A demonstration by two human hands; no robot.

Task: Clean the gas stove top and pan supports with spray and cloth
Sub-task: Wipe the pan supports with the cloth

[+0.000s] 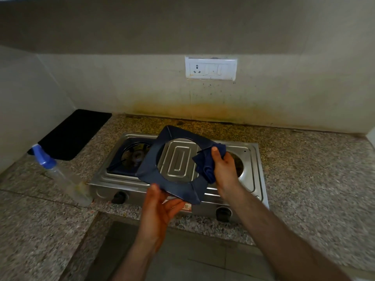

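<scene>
left hand [160,207] pinches tilted pan support [162,167] above stove [249,159]; right hand [224,167] presses cloth [209,165] on its rim

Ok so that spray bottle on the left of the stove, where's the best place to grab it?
Grip the spray bottle around its clear body, just below the blue trigger head, coming from its open left side. The stove sits close on its right. It appears to stand upright on the counter, so a sideways wrap should lift it cleanly.
</scene>
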